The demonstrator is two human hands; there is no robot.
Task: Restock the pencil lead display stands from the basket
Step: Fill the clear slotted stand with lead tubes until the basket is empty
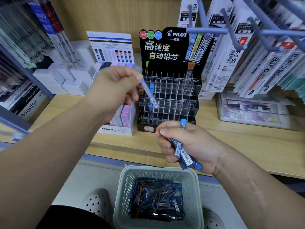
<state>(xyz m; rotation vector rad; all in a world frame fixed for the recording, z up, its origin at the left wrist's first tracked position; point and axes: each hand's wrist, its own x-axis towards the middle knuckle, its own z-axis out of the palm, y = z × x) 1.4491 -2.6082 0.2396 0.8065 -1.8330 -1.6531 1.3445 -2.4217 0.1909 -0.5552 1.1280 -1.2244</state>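
A: Where's the tube vs the grip?
B: Left hand (115, 86): grip pinches one lead tube (149, 93) by its top end. The rest slants down-right out of the fingers, in front of the Pilot stand's (168, 52) left cols. Can't tell if the tip touches a slot.
A: Other side?
B: Right hand (189, 144), in front of the stand's base, grip curled round a bundle of tubes (184, 154). A blue cap marked 0.7 HB sticks up above the fingers; the other ends poke out below the palm.
A: Basket?
B: Basket (123, 192) is below the stand, nearer the person, w/ a heap of blue tubes (156, 197) inside.
A: Anything unclear?
B: The single tube is blurred, label unreadable. Bundle count: can't tell, fingers cover the middle. Most slot labels are too small. A few blue-cap tubes (151, 87) stand in the stand's left slots, partly behind the pinched tube. Mono stand (115, 129), left of the Pilot stand, is largely covered by the left forearm.
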